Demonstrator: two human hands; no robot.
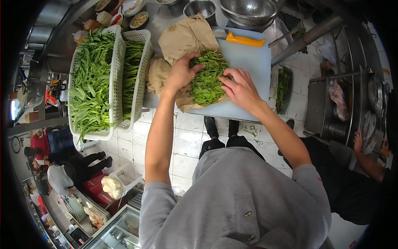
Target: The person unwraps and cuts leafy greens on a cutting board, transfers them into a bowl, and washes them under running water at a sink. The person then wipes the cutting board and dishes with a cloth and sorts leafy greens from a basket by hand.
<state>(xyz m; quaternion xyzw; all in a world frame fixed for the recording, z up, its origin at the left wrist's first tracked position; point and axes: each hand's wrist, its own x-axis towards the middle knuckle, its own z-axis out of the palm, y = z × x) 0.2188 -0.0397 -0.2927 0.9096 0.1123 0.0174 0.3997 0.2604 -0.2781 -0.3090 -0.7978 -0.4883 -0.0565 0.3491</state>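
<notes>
Green herbs [209, 83] are lying lengthwise near-to-far on brown paper [185, 38], between the left grip [183, 74], which is touching them, spread apart, and the right grip [242, 88], also touching, its closure unclear.

Bright, even light fills a kitchen, glaring off glossy white square floor tiles [186, 139] and glinting on a round silver perforated metal colander [248, 7]. A loose heap of feathery green herbs [209, 85] shows crisply, while a bluish-white patch (nearly burned out) marks the softer far left. Fisheye distortion bends straight edges; the corners fall to black.
</notes>
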